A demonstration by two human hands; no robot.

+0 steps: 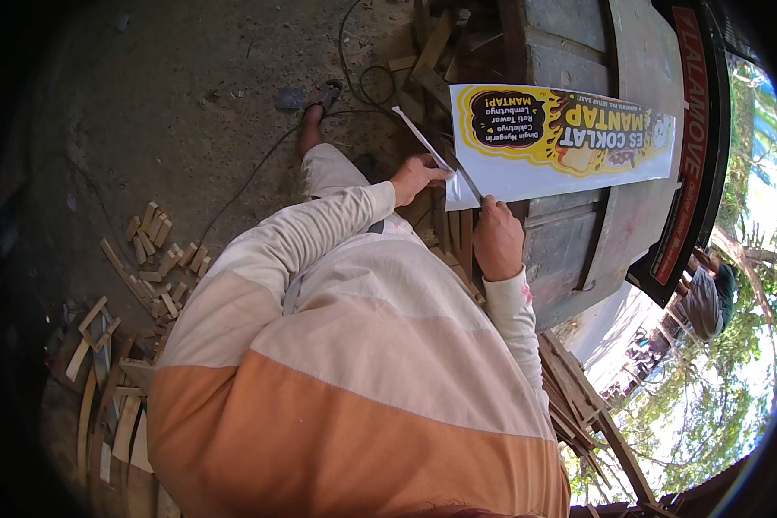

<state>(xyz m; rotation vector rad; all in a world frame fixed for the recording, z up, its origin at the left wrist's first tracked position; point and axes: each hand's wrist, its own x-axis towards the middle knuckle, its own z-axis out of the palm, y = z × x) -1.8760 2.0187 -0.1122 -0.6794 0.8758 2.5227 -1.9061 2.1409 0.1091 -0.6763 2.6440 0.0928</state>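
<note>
A long white sheet printed in yellow and brown lies over a grey panelled surface, its left end reaching past the edge. My left hand is closed, pinching a narrow white strip beside the sheet's left end. My right hand is closed around a knife, whose thin blade points away from me across the sheet's left end. The handle is hidden in my fist. I cannot tell whether the strip is still joined to the sheet.
Wood offcuts lie on the floor at left, and more wood pieces are piled beside the grey surface. A dark cable crosses the floor. A black and red banner hangs at right, near another person.
</note>
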